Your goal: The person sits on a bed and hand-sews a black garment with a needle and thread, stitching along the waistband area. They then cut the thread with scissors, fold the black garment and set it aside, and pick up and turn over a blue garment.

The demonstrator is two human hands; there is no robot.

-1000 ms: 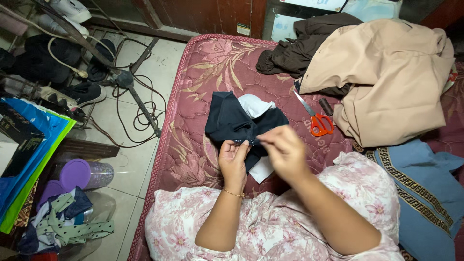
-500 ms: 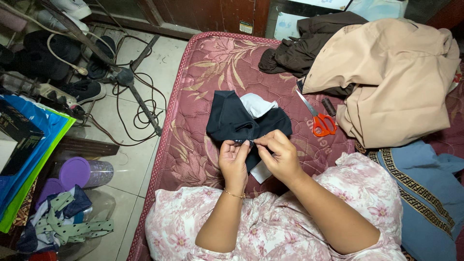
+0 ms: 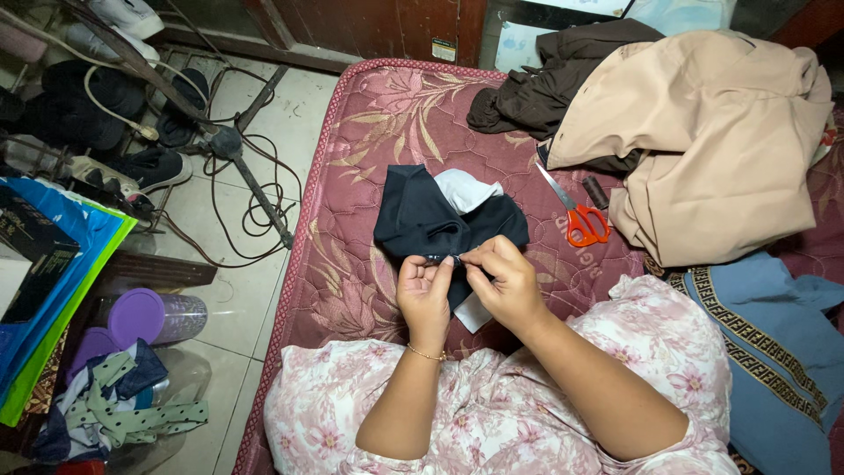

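A dark navy garment (image 3: pixel 420 215) with a white lining (image 3: pixel 466 189) lies on the maroon floral mattress (image 3: pixel 387 114) in front of me. My left hand (image 3: pixel 424 295) pinches its near edge between thumb and fingers. My right hand (image 3: pixel 503 283) is closed on the same edge just to the right, fingertips touching the cloth next to the left thumb. Whether the right fingers also hold a needle is too small to tell. Both forearms come from floral pink sleeves at the bottom.
Orange-handled scissors (image 3: pixel 578 218) and a dark thread spool (image 3: pixel 595 192) lie right of the garment. Beige cloth (image 3: pixel 712 141), brown cloth (image 3: pixel 536 88) and a blue patterned cloth (image 3: pixel 774 343) fill the right. Cables and a stand (image 3: pixel 237 167), purple-lidded containers (image 3: pixel 149 317) sit on the tiled floor.
My right hand, raised and blurred a second ago, has come down to the garment's edge and rests against my left hand. The left hand and the garment have stayed put.
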